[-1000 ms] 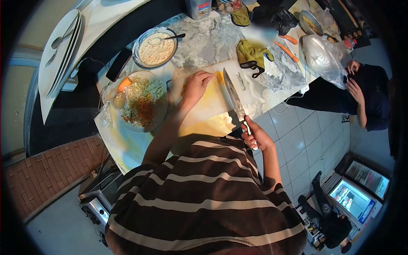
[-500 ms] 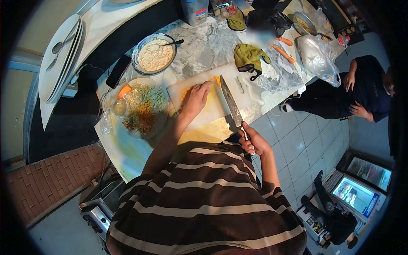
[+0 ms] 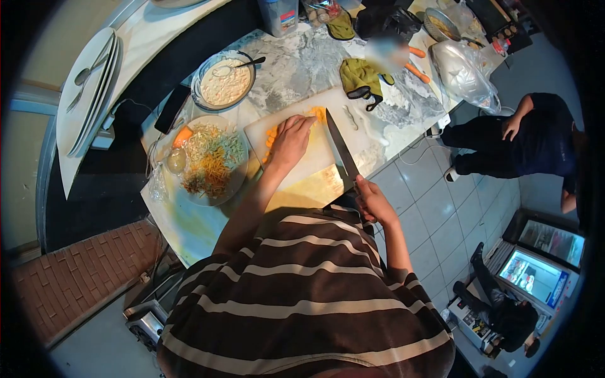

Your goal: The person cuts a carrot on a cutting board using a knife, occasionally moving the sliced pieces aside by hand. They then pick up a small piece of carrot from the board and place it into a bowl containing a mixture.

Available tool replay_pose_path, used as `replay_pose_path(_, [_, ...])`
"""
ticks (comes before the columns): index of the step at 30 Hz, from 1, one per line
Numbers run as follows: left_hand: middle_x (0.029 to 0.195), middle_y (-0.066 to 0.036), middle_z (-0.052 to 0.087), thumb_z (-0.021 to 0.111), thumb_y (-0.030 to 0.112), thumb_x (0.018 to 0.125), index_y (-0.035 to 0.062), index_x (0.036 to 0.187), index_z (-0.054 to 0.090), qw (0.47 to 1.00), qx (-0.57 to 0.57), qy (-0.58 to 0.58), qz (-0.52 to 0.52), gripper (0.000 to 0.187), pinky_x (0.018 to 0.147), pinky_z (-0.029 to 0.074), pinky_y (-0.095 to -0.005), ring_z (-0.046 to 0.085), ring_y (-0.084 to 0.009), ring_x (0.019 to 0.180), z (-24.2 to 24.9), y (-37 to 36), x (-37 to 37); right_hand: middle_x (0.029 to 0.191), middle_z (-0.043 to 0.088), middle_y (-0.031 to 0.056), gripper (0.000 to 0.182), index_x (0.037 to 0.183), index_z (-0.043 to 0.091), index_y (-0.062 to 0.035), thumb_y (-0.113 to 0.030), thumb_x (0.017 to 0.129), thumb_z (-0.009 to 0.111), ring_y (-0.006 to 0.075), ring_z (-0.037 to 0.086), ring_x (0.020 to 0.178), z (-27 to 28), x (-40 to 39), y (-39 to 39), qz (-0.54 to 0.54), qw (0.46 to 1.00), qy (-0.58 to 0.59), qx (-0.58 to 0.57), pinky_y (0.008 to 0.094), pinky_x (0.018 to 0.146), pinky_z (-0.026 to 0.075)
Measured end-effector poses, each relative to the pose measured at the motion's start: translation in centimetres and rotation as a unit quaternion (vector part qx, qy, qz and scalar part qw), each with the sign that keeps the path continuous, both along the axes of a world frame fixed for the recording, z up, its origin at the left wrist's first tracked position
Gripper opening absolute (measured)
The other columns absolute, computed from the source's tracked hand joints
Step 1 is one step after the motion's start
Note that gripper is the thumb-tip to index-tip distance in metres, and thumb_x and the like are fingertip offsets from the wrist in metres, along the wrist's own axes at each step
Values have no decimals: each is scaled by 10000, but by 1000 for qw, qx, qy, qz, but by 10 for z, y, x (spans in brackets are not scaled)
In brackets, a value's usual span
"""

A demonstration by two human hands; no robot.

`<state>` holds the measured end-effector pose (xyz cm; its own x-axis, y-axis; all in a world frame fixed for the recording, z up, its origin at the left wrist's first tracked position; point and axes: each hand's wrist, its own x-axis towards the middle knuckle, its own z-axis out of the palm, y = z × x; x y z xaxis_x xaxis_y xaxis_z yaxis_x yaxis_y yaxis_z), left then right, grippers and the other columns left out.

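Note:
My right hand (image 3: pixel 373 200) is wrapped round the handle of a large kitchen knife (image 3: pixel 341 145), its long blade pointing away from me over the right side of a white cutting board (image 3: pixel 313 165). Bunched together, the fingers of my left hand (image 3: pixel 291 143) press on orange carrot (image 3: pixel 319 114) close to the blade's tip; the palm hides part of it. Small cut carrot pieces (image 3: pixel 271 135) also lie left of that hand. A peeled strip or scrap (image 3: pixel 350 118) rests on the board, right of the knife.
Left of the board stands a plate of shredded vegetables (image 3: pixel 213 157), with a bowl of creamy mixture (image 3: pixel 225 83) and spoon behind. Green-and-black gloves (image 3: pixel 360 79), whole carrots (image 3: pixel 417 72) and a plastic bag (image 3: pixel 463 72) lie farther back. Another person (image 3: pixel 523 135) stands at the right.
The knife and my right hand have shifted slightly; the blade's tip is now closer to my left fingertips. The view has moved a little. The person at the right has changed arm position.

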<state>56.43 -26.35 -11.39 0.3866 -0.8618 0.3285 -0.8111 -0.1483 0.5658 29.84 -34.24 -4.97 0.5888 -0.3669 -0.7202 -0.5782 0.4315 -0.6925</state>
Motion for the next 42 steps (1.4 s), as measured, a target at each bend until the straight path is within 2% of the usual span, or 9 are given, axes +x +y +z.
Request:
replay_pose_path(5, [1219,-76,624,570,37,888,69,1226,613,997,-2,-72,-22,342,1019,398,-417,535,-270,1195,-6,7,-5,526,330,-49,514,952,516,-70,-563,1026,390,60,268,365,2,0,1,2,1000,13,0,236,306,202])
replay_pose_path(8, [1235,-62,613,565,72,863,54,1198,631,994,1,-104,-14,341,1035,380,-399,518,-244,1202,-5,12,-7,524,460,28,534,842,528,-39,-518,1037,398,127,422,380,-6,3,-1,35,999,29,-20,314,348,338])
replay_pose_path(10, [1237,-59,610,566,71,862,34,1183,637,992,3,-127,-16,330,1041,377,-399,515,-240,1205,-4,14,-8,613,604,137,568,912,578,27,-500,1037,407,312,599,547,-26,7,3,62,973,15,-222,424,552,488])
replay_pose_path(11, [1237,-59,610,566,71,862,34,1183,637,992,5,-126,-14,330,1041,377,-399,515,-240,1205,-4,15,-9,613,604,137,568,912,578,27,-500,1037,407,312,599,547,-25,8,3,64,973,15,-221,424,552,488])
replay_pose_path(13, [1233,-61,611,570,68,863,22,1186,636,991,9,-132,-5,332,1042,376,-405,514,-236,1209,-4,17,-12,776,665,258,550,988,597,51,-466,1036,415,490,627,802,-19,15,4,76,942,17,-326,520,762,481])
replay_pose_path(16, [1232,-65,610,587,71,856,24,1195,632,991,-14,-134,21,346,1046,374,-412,510,-235,1217,-4,19,-18,676,578,264,499,901,571,49,-414,1039,447,471,553,673,-16,21,-1,110,922,59,-367,491,673,444])
replay_pose_path(19, [1249,-67,604,605,96,858,28,1215,620,993,-14,-113,39,364,1071,351,-435,505,-242,1230,-1,22,-26,820,628,324,482,984,602,33,-412,1036,424,527,586,868,-7,27,-4,142,918,85,-361,574,757,450])
replay_pose_path(25, [1318,-78,575,619,167,893,52,1308,572,994,3,-92,54,433,1119,285,-458,478,-260,1284,-9,27,-34,738,573,316,448,933,565,32,-391,1036,458,523,548,773,-10,28,-3,126,915,61,-378,519,644,430])
replay_pose_path(42, [1377,-61,526,623,249,910,55,1340,541,996,42,-78,31,479,1143,254,-477,418,-248,1341,-9,24,-31,716,587,296,449,1010,551,26,-401,1048,416,517,561,746,3,19,10,161,937,89,-297,544,649,428])
